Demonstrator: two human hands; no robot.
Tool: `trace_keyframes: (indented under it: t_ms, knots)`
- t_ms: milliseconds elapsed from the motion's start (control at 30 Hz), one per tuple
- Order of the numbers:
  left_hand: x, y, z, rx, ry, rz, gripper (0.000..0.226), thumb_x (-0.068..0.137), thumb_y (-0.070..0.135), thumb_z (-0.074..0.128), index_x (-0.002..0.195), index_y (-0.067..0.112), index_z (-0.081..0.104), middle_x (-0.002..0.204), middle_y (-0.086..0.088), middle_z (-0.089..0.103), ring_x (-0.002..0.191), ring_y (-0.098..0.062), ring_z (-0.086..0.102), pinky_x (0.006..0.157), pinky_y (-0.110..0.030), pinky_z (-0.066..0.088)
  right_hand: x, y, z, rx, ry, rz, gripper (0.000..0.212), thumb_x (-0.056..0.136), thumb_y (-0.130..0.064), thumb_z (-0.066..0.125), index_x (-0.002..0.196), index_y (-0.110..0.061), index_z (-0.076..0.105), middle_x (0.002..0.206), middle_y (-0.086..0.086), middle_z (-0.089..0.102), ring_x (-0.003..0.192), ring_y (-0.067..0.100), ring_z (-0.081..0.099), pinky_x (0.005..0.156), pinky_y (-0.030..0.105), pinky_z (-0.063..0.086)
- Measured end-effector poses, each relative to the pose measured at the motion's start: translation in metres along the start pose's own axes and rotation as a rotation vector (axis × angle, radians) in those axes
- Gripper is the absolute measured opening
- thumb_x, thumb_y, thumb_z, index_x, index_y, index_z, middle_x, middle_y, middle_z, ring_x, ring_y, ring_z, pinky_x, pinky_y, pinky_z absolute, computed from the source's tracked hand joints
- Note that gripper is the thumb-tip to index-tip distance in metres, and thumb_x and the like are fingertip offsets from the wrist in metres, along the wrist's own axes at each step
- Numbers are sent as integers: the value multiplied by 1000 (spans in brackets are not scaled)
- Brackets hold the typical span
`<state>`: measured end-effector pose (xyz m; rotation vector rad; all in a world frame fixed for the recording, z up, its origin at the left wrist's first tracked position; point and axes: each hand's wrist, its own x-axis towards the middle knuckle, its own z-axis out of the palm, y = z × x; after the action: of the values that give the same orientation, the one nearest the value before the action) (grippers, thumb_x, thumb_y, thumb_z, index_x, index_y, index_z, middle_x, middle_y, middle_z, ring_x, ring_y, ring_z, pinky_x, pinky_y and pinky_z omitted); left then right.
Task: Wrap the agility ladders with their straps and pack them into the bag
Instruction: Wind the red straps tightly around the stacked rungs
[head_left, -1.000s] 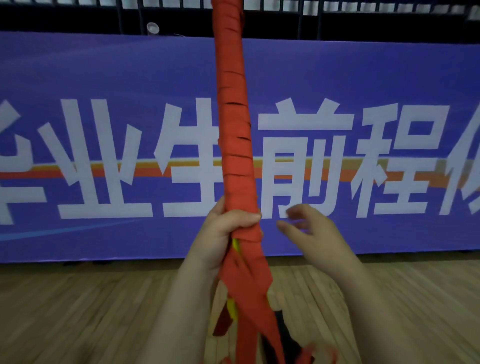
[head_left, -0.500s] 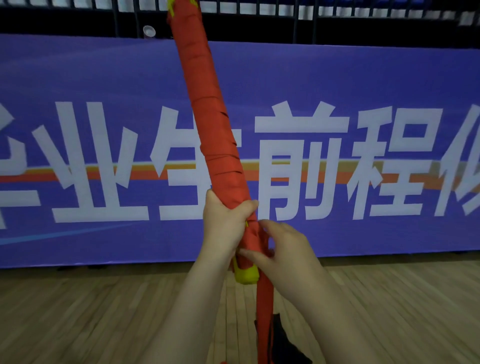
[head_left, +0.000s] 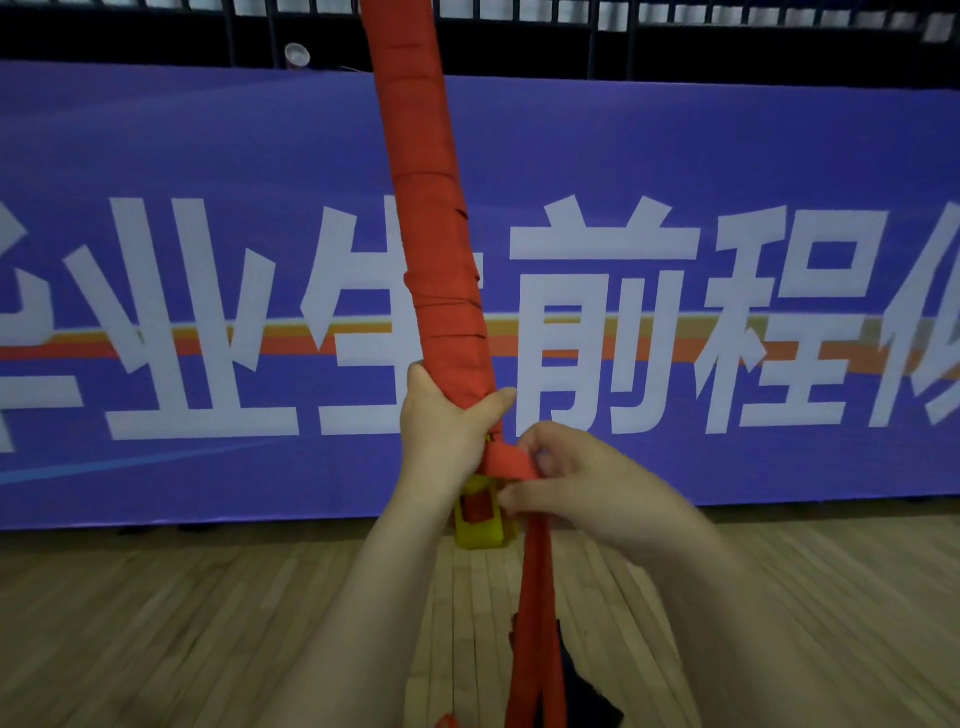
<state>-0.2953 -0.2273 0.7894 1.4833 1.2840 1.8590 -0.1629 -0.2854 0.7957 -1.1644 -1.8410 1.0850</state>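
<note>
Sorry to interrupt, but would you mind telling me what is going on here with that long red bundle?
A person is strapping up a folded agility ladder, held nearly upright. The left hand grips the bundle near its lower end, while the right hand pinches the red strap, drawn as a turn around the bundle just below that grip. Most of the length is wrapped; yellow rung ends poke out bare underneath, and the loose strap hangs toward the wooden floor.

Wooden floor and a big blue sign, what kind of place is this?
Probably an indoor sports hall or gym. The floor is long wooden strips like a court, a blue banner runs along its edge under a dark railing, and someone holds a red-wrapped agility ladder.
</note>
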Motion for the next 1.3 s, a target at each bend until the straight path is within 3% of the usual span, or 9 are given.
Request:
trace_keyframes:
  t_ms: [67,267,367,533,667,900,1033,1133,1300]
  knots:
    - [-1,1,-2,12,-13,-6,55,67,30,83,107,16,49,90,-2,62,77,-19,63,60,-29,50,2,-2,-8,237,-126,73,23,78,-25,73,78,-13,54,55,-2,48,50,12,47,54,28,45]
    - [-9,14,-7,-292,-208,-158,38,68,4,77,97,17,55,79,-3,63,68,-19,64,61,-33,54,10,7,-30,-157,147,-273,11,82,-26,72,79,-15,71,67,1,66,66,18,61,70,30,51]
    - [-8,19,-16,-516,-340,-240,42,55,4,74,92,13,57,70,-2,60,56,-12,60,51,-26,50,7,10,-36,-167,178,-329,28,78,-41,68,71,-14,65,54,-4,48,51,8,42,53,23,38]
    - [-13,15,-17,-999,-680,-254,59,37,21,80,92,7,64,69,-5,60,64,-19,58,66,-33,50,11,13,-25,28,-65,-258,27,73,-50,69,82,-26,64,51,-3,31,44,11,22,44,24,18]
    - [-14,15,-15,-1186,-836,-213,53,45,19,75,95,5,62,71,-7,58,69,-21,58,68,-35,51,13,14,-19,111,-139,-267,49,69,-46,66,101,-9,61,56,5,29,44,11,22,43,24,17]
    - [-11,21,-12,-1176,-1086,-133,85,48,21,65,129,0,50,140,-27,43,131,-42,39,102,-56,36,4,11,-16,256,-250,-368,32,64,-31,81,92,-17,75,84,2,75,76,13,71,66,21,53]
    - [-17,40,-19,-1017,-807,-221,82,32,17,68,113,1,63,118,-24,61,111,-45,52,94,-54,45,-14,-1,-14,386,-60,-339,7,69,-20,69,69,-17,76,59,3,69,52,10,65,49,20,50]
    - [-22,45,-30,-823,-326,-219,52,55,11,57,107,11,59,82,-9,63,77,-30,58,67,-36,49,-16,-2,-3,-59,124,-353,40,67,-50,73,73,-10,70,64,12,68,56,25,64,52,40,52]
    - [-27,33,-23,-454,-170,-196,49,70,20,79,112,18,55,84,-6,64,68,-19,63,58,-34,54,-17,0,14,-328,306,-452,61,62,-73,56,66,-12,62,56,8,60,51,22,56,49,40,47]
